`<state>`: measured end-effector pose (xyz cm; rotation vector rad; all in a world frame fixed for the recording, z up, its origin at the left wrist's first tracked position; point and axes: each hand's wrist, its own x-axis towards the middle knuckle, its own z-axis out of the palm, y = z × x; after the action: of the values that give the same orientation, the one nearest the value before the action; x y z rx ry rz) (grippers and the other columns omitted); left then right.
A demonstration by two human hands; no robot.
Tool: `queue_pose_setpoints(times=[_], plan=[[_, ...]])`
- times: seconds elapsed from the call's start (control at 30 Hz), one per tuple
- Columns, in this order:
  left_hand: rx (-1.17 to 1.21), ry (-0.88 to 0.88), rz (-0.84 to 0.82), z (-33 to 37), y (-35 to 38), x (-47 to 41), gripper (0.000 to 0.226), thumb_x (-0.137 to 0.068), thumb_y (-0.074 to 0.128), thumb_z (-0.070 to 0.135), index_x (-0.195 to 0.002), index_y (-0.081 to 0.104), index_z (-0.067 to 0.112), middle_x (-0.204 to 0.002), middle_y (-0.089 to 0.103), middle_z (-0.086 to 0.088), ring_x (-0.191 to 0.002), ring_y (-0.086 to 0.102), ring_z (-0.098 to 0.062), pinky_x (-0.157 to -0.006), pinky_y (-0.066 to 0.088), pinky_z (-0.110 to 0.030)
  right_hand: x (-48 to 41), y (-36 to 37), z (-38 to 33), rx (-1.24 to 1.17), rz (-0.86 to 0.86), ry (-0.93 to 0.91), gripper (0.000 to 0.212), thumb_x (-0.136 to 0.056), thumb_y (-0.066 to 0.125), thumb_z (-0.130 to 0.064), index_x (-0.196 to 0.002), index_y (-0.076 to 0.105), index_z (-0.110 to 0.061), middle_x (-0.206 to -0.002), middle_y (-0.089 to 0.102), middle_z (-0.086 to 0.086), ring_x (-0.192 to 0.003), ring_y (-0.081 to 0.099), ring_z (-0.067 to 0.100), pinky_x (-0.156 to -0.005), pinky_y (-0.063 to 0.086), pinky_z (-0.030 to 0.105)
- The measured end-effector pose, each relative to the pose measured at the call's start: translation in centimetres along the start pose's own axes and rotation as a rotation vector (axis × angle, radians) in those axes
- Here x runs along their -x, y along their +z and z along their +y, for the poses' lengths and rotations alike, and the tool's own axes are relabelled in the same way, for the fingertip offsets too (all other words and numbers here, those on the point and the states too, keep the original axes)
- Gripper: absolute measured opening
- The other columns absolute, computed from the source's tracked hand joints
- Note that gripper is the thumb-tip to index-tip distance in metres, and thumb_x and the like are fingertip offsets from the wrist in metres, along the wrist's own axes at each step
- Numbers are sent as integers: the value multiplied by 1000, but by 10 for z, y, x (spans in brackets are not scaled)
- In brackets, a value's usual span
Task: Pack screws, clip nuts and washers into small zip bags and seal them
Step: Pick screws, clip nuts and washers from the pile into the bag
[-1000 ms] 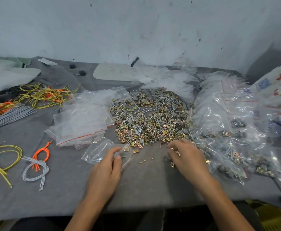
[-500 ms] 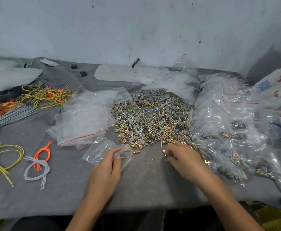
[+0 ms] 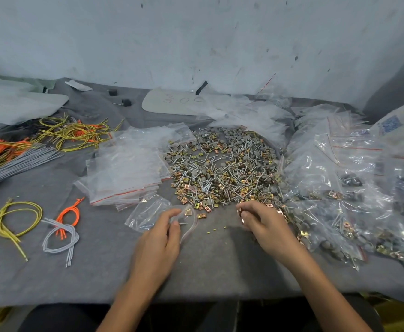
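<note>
- Far out to the left of my left hand (image 3: pixel 159 238), three small cable bundles lie on the grey cloth (image 3: pixel 220 271): one yellow loop (image 3: pixel 16 219), one orange bundle (image 3: pixel 70 213) and one grey bundle (image 3: pixel 60 238). The orange and grey ones are touching.
- Just beyond that hand, slightly left, sits one stack of empty bags (image 3: pixel 126 173), too many to count.
- My left hand pinches the mouth of one zip bag (image 3: pixel 148 212) between thumb and forefinger. The bag lies flat on the cloth, and at least one gold piece (image 3: pixel 187 212) shows inside near its mouth.
- Between my two hands, three tiny yellow bits (image 3: pixel 214 228) lie loose.
- Beyond both hands spreads one heap (image 3: pixel 222 168) of screws, clip nuts and grey washers, past counting.
- My right hand (image 3: pixel 265 226), at the heap's near edge, has its fingers curled, pinching a coppery clip nut (image 3: pixel 242 220). I cannot tell whether it holds more.
- Right of that hand lie the filled bags (image 3: pixel 340 212), overlapping and uncountable.
</note>
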<state>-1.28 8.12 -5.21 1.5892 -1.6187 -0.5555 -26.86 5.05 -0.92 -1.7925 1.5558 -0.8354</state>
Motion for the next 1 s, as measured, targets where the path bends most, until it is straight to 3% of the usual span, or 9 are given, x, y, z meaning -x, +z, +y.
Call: queue_pose_setpoints(times=[0.1,0.23,0.43,0.6,0.73,0.9,1.0], plan=[[0,-1,4,-1,1,0,25,-102,43,39,-124,49,48,-77,64,12,-76,63,-15,-65,48,-37,3,6,-6,-201,-35,38,30,-104,51,-9,-106,66,-35,-92,73,-6,-78,65,2,-65,51,17],[11,9,13,-3,1,0,25,-102,44,38,-124,50,47,-72,59,12,-71,60,-15,-63,47,-36,10,16,-14,-626,-83,129,25,-105,46,-6,-116,67,-14,-90,74,5,-76,63,13,-70,54,25],[15,0,10,-4,2,-1,25,-101,41,41,-123,48,51,-74,61,13,-72,61,-14,-64,47,-37,11,32,-19,-978,-133,310,33,-106,41,-2,-125,65,-14,-92,71,13,-74,63,17,-70,55,30],[15,2,10,-4,2,-1,23,-102,42,41,-122,48,51,-78,64,14,-75,63,-16,-67,52,-40,8,33,-18,-1004,-137,392,37,-102,37,6,-118,68,-6,-92,71,15,-72,65,19,-65,56,30],[25,1,18,-4,2,-1,28,-98,35,51,-123,48,52,-80,66,12,-77,64,-16,-71,53,-42,8,32,-16,-979,-143,415,31,-100,45,5,-117,67,-5,-95,72,15,-70,65,18,-64,57,29],[9,-5,13,-4,2,-1,24,-101,40,43,-122,46,54,-79,65,15,-76,63,-11,-70,54,-40,8,34,-14,-660,-119,322,27,-100,50,2,-121,59,-14,-84,73,4,-69,64,15,-64,55,28],[3,-3,13,-3,2,-1,25,-102,41,41,-122,46,54,-78,64,16,-75,63,-10,-67,52,-38,6,29,-15,-224,-140,197,21,-103,52,-12,-117,61,-24,-87,71,-4,-70,61,9,-64,51,27]])
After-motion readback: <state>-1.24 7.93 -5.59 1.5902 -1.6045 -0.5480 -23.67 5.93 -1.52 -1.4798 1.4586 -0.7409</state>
